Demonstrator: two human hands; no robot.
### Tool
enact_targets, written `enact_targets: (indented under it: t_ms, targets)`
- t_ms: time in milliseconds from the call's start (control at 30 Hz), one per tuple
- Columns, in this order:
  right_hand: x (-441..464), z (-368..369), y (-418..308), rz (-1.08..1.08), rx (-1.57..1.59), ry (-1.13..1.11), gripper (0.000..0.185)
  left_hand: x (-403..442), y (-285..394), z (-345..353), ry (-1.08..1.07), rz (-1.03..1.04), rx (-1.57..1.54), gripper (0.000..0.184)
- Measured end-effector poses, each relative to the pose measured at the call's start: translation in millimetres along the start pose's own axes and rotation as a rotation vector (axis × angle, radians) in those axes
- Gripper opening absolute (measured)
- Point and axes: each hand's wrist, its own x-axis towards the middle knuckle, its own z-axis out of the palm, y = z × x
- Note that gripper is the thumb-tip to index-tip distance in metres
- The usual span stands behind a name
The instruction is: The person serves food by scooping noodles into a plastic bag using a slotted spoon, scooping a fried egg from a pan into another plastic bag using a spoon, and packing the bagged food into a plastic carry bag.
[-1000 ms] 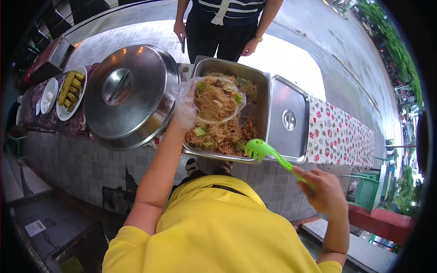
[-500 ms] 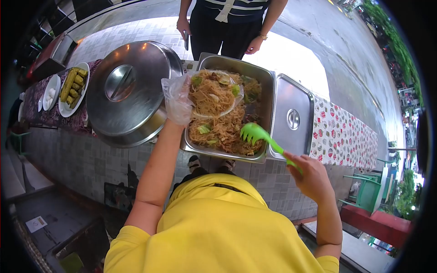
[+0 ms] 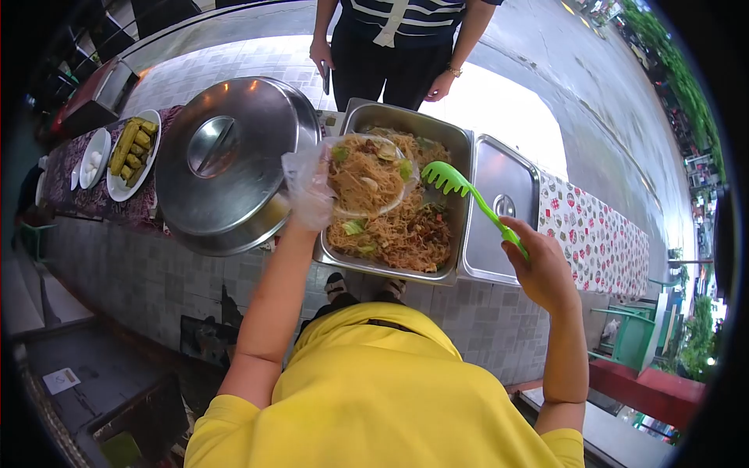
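My left hand [image 3: 316, 187], covered by a clear plastic bag [image 3: 300, 183], grips the left edge of a plate heaped with noodles [image 3: 365, 178]. The plate is held over a deep metal tray [image 3: 462, 234], where more noodles [image 3: 390, 246] with bits of green vegetable lie. In my right hand [image 3: 542, 265] is the handle of a bright green pasta fork [image 3: 472, 195]. Its toothed head is above the tray's right side, just right of the plate, with no noodles visible on it. My right fingers are wrapped around the handle.
A large round lidded pot [image 3: 242, 171] stands left of the tray, a metal lid [image 3: 505, 183] to its right. Farther left are an oval platter of wrapped rolls [image 3: 133, 160] and a bowl of eggs [image 3: 95, 160]. A person [image 3: 398, 47] stands across the table.
The green pasta fork has risen from the noodles at the tray's lower right and moved up toward the plate. My left hand still holds the plate in nearly the same spot.
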Motion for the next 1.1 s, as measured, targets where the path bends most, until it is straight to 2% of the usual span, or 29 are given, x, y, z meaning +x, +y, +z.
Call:
enact_targets:
  t_ms: [67,100,167,233,267,300,367,400,433,500,567,633,733,767,833,867,900,967,1000,1033,1100]
  targets:
    - [1.0,-9.1,-10.0,0.184,0.070,-0.058,0.035,-8.6,33.1,10.1,-0.071,0.076,0.040,0.037]
    - [-1.8,-9.8,-10.9,0.170,0.148,-0.038,0.035,-8.9,37.5,14.3,-0.085,0.022,-0.020,0.034]
    - [-14.5,-8.4,-12.2,0.148,0.315,0.002,0.036,-7.5,23.9,22.2,-0.077,0.107,0.048,0.032]
    - [-17.8,-3.6,-7.9,-0.054,0.350,0.116,0.036,-9.3,16.0,24.1,-0.211,-0.026,-0.059,0.037]
    - [-20.7,-3.0,-5.1,-0.150,0.362,0.180,0.036,-12.8,11.7,30.2,-0.229,-0.068,-0.217,0.039]
    - [-24.4,-7.8,-4.7,-0.036,0.392,0.170,0.035,-16.1,7.8,36.3,-0.242,-0.113,-0.374,0.041]
    - [-30.2,-19.7,-6.1,0.189,0.453,0.145,0.032,-11.5,6.2,35.0,-0.269,-0.127,-0.185,0.039]
    - [-30.7,-18.9,-3.2,0.220,0.430,0.116,0.031,-7.6,14.5,32.0,-0.279,-0.133,-0.089,0.038]
    - [-29.8,-15.4,1.3,0.250,0.407,0.086,0.029,-5.3,25.2,27.4,-0.307,0.010,0.264,0.038]
    - [-19.0,-1.0,11.9,0.258,0.324,0.050,0.025,-14.5,-47.4,32.5,-0.083,0.206,0.141,0.034]
    - [3.7,21.6,17.0,0.137,0.131,0.103,0.021,-13.2,-68.2,15.7,-0.085,0.565,0.779,0.041]
    - [32.0,49.0,19.5,0.119,0.054,0.143,0.018,-13.7,4.9,22.1,-0.064,0.239,0.255,0.028]
    - [51.3,71.5,19.5,0.155,-0.096,0.011,0.018,-12.2,33.6,15.6,0.018,0.320,0.291,0.019]
    - [49.1,68.7,16.6,0.170,-0.123,-0.055,0.021,-12.6,21.3,6.3,0.047,0.438,0.447,0.019]
    - [32.2,60.0,20.8,0.096,-0.092,-0.123,0.023,-21.2,10.3,-9.0,0.017,0.465,0.626,0.026]
    - [27.2,52.6,20.1,0.061,-0.075,-0.156,0.025,-26.0,8.4,-14.4,-0.039,0.384,0.641,0.035]
    - [29.0,36.6,10.8,0.203,0.041,-0.380,0.027,-27.5,1.0,-18.6,-0.058,0.302,0.609,0.041]
    - [33.7,28.6,8.6,0.382,0.231,-0.502,0.028,-30.1,-30.8,-24.1,-0.051,0.133,0.502,0.054]
    - [34.9,25.8,9.2,0.475,0.327,-0.560,0.029,-30.8,-37.9,-26.9,-0.043,0.144,0.475,0.058]
    - [35.9,23.3,11.3,0.475,0.345,-0.550,0.028,-31.4,-44.7,-29.8,-0.036,0.156,0.449,0.062]
    - [37.1,18.6,19.0,0.475,0.385,-0.533,0.028,-31.7,-41.4,-35.0,-0.045,0.369,0.501,0.067]
